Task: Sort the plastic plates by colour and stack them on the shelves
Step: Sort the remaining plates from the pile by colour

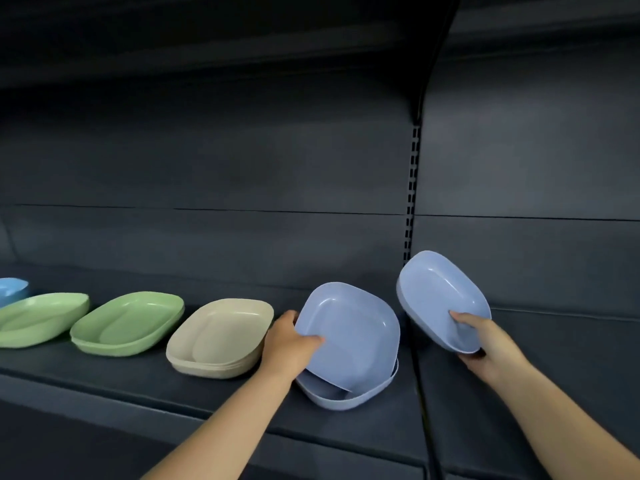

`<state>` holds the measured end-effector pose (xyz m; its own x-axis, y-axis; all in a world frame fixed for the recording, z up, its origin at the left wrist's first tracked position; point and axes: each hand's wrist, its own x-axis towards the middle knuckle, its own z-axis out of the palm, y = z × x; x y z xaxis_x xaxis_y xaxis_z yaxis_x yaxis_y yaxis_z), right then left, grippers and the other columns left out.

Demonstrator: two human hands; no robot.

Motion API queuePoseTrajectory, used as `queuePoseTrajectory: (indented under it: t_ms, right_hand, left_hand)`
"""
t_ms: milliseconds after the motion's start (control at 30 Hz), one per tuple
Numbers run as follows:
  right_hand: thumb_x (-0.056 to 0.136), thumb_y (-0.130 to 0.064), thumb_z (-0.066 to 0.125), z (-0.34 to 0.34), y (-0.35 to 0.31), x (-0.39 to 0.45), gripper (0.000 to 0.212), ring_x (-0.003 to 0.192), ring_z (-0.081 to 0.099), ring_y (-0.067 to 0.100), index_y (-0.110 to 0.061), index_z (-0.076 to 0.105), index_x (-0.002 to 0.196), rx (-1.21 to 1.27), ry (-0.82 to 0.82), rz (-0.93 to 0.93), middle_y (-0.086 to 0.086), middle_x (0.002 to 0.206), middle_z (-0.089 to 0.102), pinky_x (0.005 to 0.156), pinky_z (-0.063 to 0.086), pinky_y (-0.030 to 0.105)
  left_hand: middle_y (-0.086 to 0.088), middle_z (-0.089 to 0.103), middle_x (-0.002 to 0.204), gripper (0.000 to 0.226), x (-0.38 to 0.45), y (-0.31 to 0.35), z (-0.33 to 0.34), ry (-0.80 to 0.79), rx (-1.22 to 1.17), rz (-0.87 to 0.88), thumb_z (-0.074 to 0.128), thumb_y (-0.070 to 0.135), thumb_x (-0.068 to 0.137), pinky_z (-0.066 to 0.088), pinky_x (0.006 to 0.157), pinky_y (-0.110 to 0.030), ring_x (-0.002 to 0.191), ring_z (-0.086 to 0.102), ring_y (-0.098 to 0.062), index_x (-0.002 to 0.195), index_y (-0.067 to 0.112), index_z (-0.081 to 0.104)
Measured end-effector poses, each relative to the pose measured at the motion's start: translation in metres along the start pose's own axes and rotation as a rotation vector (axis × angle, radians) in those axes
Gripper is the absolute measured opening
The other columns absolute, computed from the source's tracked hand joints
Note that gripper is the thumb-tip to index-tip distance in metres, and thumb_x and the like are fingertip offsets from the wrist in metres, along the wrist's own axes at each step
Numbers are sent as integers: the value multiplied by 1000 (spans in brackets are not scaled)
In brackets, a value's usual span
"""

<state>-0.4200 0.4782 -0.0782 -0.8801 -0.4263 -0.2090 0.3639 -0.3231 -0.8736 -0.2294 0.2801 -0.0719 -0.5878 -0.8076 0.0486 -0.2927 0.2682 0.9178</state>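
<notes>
- While tilted over a periwinkle stack [346, 396] on the dark shelf [104, 382], held by the left hand [289, 341]: a periwinkle plate [349, 334], thumb curled over its left rim, other fingers hidden beneath.
- Gripped by the right hand [485, 344], raised clear of the shelf and tipped toward the camera: a second periwinkle plate [440, 296], possibly more than one nested; thumb inside its lower rim, remaining fingers curled underneath.
- Just left of the left hand: a beige stack [221, 337], resting flat on the shelf.
- Further left in the same row: a green stack [128, 322], then a paler green plate [38, 318].
- At the far left edge, partly cut off: a light blue plate [12, 289].
- Between the two hands, against the back panel: a slotted upright [412, 188].
</notes>
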Motion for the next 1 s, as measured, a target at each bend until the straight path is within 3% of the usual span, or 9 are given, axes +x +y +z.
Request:
queuePoseTrajectory:
  t_ms: [200, 367, 467, 600, 767, 1000]
  right_hand:
    - [81, -10, 70, -9, -5, 5, 46, 96, 65, 24, -7, 55, 125, 57, 25, -12, 9, 114, 66, 75, 52, 33]
    - [81, -10, 70, -10, -6, 9, 49, 93, 65, 22, -6, 55, 127, 82, 34, -12, 9, 116, 66, 67, 57, 32]
    - [81, -10, 70, -11, -5, 10, 50, 95, 66, 23, -7, 55, 128, 81, 39, -9, 9, 117, 67, 58, 59, 27]
    - [83, -8, 68, -11, -6, 9, 44, 87, 66, 22, -8, 55, 124, 95, 23, -3, 8, 107, 67, 49, 56, 25]
    - [80, -8, 71, -13, -6, 12, 50, 90, 67, 22, -8, 54, 127, 121, 36, 17, 8, 114, 67, 52, 57, 26]
    - [80, -9, 72, -10, -6, 13, 48, 90, 67, 23, -7, 55, 125, 95, 37, 27, 9, 114, 67, 51, 57, 27]
  left_hand:
    - [-6, 67, 101, 27, 16, 11, -22, -194, 12, -35, 71, 8, 78, 46, 69, -26, 88, 62, -22, 102, 8, 61]
    - [-6, 63, 112, 47, 38, 23, -27, -332, 220, -95, 78, 14, 70, 49, 90, -33, 104, 60, -24, 112, 10, 56]
    - [-5, 65, 109, 40, 42, 26, -23, -401, 318, -84, 79, 12, 70, 50, 91, -33, 103, 62, -23, 104, 12, 58]
    - [-7, 67, 106, 35, 42, 19, -13, -428, 333, -57, 75, 2, 71, 51, 86, -32, 101, 64, -24, 102, 12, 62]
    - [-1, 55, 118, 64, 36, 10, -3, -437, 367, -80, 77, 5, 69, 49, 94, -36, 112, 55, -23, 124, 25, 52]
    - [-3, 61, 119, 53, 34, 5, 5, -427, 343, -152, 77, 6, 70, 47, 99, -39, 110, 57, -24, 119, 18, 59]
